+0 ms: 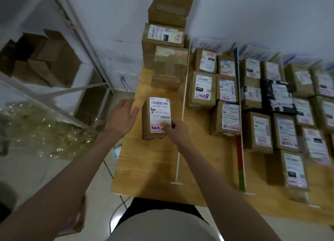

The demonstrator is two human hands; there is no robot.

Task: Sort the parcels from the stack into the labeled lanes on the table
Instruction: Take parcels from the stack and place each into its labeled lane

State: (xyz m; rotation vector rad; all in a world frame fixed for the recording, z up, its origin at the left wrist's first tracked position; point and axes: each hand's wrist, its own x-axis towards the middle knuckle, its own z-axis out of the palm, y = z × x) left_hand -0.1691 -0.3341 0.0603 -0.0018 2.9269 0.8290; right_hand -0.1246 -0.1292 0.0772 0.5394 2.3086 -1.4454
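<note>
Head view: right hand (176, 130) pinches parcel (156, 121) (left hand (122, 116) open).

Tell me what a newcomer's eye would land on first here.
First, the lone parcel on the table's left lane, its white label up, with the right hand gripping its near corner and the left hand open beside it. Next, the tall stack behind it, then the sorted parcels filling the lanes to the right.

A wooden table (150, 168) carries a tall stack of cardboard parcels (167, 41) at its far left, one labeled parcel (156, 118) nearer, and rows of labeled parcels (267, 103) between divider strips (182, 103).
</note>
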